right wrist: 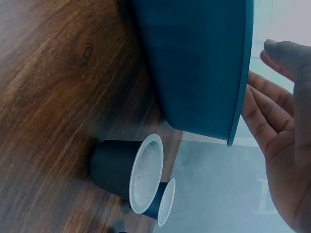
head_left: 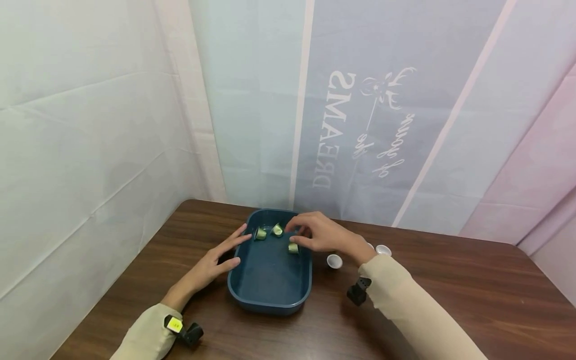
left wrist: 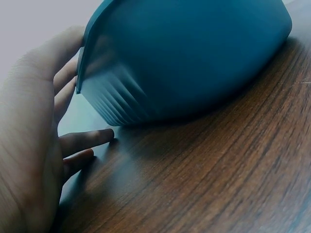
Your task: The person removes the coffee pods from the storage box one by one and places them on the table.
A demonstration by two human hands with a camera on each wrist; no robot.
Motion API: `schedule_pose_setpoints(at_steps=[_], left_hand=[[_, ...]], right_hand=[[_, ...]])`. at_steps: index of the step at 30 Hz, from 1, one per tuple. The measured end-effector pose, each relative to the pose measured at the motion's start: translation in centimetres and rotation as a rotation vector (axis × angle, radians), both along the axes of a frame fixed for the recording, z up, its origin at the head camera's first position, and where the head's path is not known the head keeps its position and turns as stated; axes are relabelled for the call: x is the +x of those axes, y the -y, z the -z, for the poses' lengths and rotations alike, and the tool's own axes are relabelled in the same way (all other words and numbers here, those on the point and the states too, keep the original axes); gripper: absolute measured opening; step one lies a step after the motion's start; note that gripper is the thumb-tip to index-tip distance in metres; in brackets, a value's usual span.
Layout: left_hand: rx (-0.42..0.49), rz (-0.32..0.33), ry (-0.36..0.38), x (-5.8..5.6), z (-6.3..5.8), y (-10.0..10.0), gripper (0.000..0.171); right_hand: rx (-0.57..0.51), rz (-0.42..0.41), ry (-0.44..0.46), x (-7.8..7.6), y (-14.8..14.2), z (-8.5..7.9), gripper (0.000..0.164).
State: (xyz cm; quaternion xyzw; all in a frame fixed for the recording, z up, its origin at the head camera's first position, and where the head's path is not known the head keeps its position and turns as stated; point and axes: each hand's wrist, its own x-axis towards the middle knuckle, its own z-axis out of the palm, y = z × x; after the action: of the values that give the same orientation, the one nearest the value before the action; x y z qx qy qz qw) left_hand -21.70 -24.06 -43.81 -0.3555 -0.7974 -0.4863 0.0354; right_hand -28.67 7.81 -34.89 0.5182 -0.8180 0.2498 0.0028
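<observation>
A dark blue plastic tub (head_left: 270, 280) stands on the wooden table with three small green coffee capsules lying inside: one coffee capsule (head_left: 261, 233) at the left, another coffee capsule (head_left: 277, 230) beside it, and a third coffee capsule (head_left: 293, 248) near the right wall. My left hand (head_left: 209, 267) rests against the tub's left rim, fingers extended and spread. Over the right side of the tub hovers my right hand (head_left: 317, 232), its fingers loosely bent and its thumb just above the third capsule. In the right wrist view, nothing shows between thumb and fingers.
Right of the tub lie dark coffee capsules with white lids: a near capsule (head_left: 334, 261), a farther capsule (head_left: 383, 250), and one partly behind my right wrist. A printed curtain (head_left: 252, 125) hangs at the table's back edge; a pale curtain (head_left: 90, 150) hangs along the left.
</observation>
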Motion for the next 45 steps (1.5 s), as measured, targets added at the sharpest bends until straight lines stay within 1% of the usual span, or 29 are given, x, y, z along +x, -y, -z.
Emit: schedule_pose_setpoints(at_steps=[4,7,11,13,15,17,20,23,26,29,32,35,38,40,42,43,45], left_hand=[[0.001,-0.003,0.0,0.1,-0.2,-0.1,0.056],[0.0,-0.003,-0.001,0.4,-0.7,-0.3,0.056],[0.011,0.008,0.013,1.0,-1.8,-0.8,0.054],[0.015,0.011,0.018,1.1,-2.1,-0.9,0.053],[0.012,0.006,0.017,1.0,-1.9,-0.9,0.053],[0.003,-0.001,0.01,0.7,-1.4,-0.8,0.054],[-0.005,0.001,-0.001,0.2,-0.8,-0.7,0.056],[-0.005,0.006,-0.005,-0.1,-0.4,-0.6,0.056],[-0.007,0.004,-0.009,-0.2,-0.4,-0.5,0.057],[-0.015,-0.006,-0.01,-0.1,-0.5,-0.5,0.058],[-0.013,-0.011,-0.004,0.3,-0.9,-0.7,0.058],[-0.004,-0.008,0.01,0.9,-1.9,-1.0,0.057],[-0.001,-0.006,0.025,1.6,-3.1,-1.2,0.055],[-0.006,-0.008,0.029,1.9,-3.5,-1.3,0.054],[-0.001,-0.011,0.038,1.9,-3.5,-1.3,0.054],[0.001,-0.014,0.038,1.9,-3.3,-1.2,0.054],[0.002,-0.016,0.032,1.4,-2.5,-1.0,0.054]], right_hand=[[0.052,-0.025,-0.017,-0.5,0.2,0.1,0.02],[0.091,-0.037,-0.013,-0.7,0.4,0.2,0.02],[0.115,-0.041,0.055,-0.8,0.7,0.4,0.022],[0.12,-0.036,0.097,-0.8,0.8,0.5,0.024],[0.127,-0.03,0.115,-0.8,1.0,0.6,0.027],[0.135,-0.024,0.112,-0.8,1.1,0.7,0.028],[0.151,-0.015,0.053,-1.0,1.2,0.8,0.029],[0.171,0.001,-0.014,-1.2,1.1,0.7,0.028],[0.19,0.012,-0.037,-1.4,1.0,0.7,0.028],[0.198,-0.003,-0.012,-1.5,1.2,0.7,0.028],[0.2,-0.02,0.035,-1.4,1.5,0.8,0.03],[0.2,-0.038,0.071,-1.3,1.9,0.8,0.031],[0.206,-0.062,0.085,-1.3,2.5,1.0,0.031],[0.212,-0.077,0.089,-1.3,2.9,1.1,0.032],[0.221,-0.084,0.098,-1.3,3.3,1.2,0.033],[0.225,-0.086,0.105,-1.3,3.5,1.3,0.033],[0.234,-0.086,0.118,-1.2,3.8,1.3,0.035]])
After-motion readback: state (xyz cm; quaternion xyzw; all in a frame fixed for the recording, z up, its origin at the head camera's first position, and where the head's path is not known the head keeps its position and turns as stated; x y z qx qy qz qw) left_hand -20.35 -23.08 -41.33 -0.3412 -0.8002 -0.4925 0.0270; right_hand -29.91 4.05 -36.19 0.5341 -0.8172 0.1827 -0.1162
